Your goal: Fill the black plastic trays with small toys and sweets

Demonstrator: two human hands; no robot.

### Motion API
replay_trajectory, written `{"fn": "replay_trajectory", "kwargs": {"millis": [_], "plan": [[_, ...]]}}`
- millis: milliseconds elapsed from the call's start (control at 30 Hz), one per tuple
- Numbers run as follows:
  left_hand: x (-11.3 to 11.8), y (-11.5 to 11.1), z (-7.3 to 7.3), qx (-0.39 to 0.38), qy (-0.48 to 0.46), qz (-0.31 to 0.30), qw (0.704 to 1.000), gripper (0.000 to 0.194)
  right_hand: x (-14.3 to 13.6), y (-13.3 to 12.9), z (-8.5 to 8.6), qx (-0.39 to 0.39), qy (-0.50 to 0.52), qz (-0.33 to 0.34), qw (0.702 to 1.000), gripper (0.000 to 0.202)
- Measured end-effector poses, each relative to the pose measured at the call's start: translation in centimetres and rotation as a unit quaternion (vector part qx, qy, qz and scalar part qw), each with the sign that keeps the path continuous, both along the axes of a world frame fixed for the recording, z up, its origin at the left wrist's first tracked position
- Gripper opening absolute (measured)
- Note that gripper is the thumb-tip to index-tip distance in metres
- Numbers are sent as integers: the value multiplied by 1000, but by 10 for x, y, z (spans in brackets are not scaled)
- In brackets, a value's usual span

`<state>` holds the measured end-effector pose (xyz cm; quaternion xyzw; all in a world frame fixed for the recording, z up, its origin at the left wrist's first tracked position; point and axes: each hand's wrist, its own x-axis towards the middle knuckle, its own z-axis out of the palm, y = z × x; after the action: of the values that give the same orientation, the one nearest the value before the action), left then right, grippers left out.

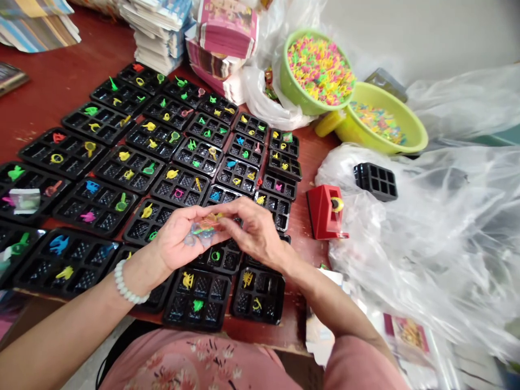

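Note:
My left hand (pixel 181 235) is palm up and cupped around a small heap of see-through plastic toys (pixel 203 230) in blue, green and orange. Over that palm, my right hand (pixel 255 230) has its thumb and fingers drawn together at an orange piece; the exact shape of the piece is hard to make out. Both hands are above rows of black compartment trays (pixel 211 319). In many compartments lie small plastic figures and rings, such as a blue figure (pixel 59 245), a yellow figure (pixel 187 280) and a green piece (pixel 197 305).
Two green basins (pixel 286 81) (pixel 420 135) of tiny coloured toys stand at the back right. A red tape dispenser (pixel 319 211) sits by the table's right side, near clear plastic bags (pixel 406 244) and spare black trays (pixel 377 181). Stacked printed cartons (pixel 227 27) line the back.

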<state>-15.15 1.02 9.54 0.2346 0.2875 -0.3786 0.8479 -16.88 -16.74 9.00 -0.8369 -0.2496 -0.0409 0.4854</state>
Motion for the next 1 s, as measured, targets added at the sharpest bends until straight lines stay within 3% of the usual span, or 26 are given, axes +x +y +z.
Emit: {"fn": "replay_trajectory", "kwargs": {"millis": [133,300,367,500,600,767,1000], "plan": [[-1,4,1,11,-5,0,1000,33,22,-23,-9,86,89,-153,980,16],[-1,10,7,20,-4,-3,1000,43,44,-48,-23,169,183,-232,941,29],[0,11,9,20,-7,0,1000,47,45,-53,-20,236,237,-230,914,30],[1,12,11,8,-14,2,1000,45,41,-53,-7,392,367,-164,828,27],[1,13,11,-20,-18,0,1000,44,37,-45,1,429,409,-129,795,23],[0,17,9,-53,-6,11,999,44,26,-21,10,417,434,-74,796,15],[-4,20,6,-83,-23,10,996,45,15,0,16,324,382,-83,862,24]]}}
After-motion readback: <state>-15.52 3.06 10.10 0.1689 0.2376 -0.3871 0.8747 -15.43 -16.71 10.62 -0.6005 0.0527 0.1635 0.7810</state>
